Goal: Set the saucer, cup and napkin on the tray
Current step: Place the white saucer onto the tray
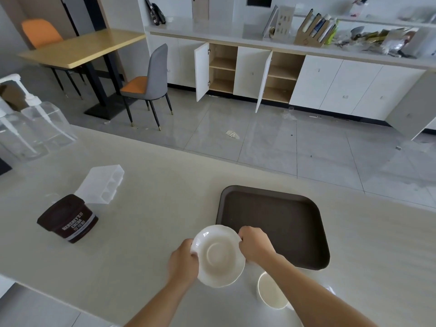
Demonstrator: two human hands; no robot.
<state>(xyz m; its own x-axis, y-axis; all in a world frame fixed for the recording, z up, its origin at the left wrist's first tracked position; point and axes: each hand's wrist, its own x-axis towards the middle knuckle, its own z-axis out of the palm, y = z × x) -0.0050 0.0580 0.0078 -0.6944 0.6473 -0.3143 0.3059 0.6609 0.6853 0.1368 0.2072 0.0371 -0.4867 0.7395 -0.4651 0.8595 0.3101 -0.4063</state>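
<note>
**Both hands grip a white saucer at the tray's near-left corner**

Two bare forearms rise from the bottom edge of the frame. Under the right one, at lower centre-right, a white cup stands upright on the pale counter, its opening facing up; something white peeks out just right of it, too hidden to name.

Above the cup, the left hand and right hand hold a white saucer by opposite edges. Left fingers are curled together around the left rim, thumb on the upper face. Right fingers are curled together over the right rim, knuckles up. The saucer tilts toward the camera, showing its round central well, and appears lifted off the counter, though contact cannot be judged for certain. Its upper right edge overlaps the near-left corner of a dark brown tray, which lies flat at centre-right with nothing on it.

At left of the frame a brown cocoa tub stands beside a clear plastic box. Clear pump bottles stand at the far left edge.
</note>
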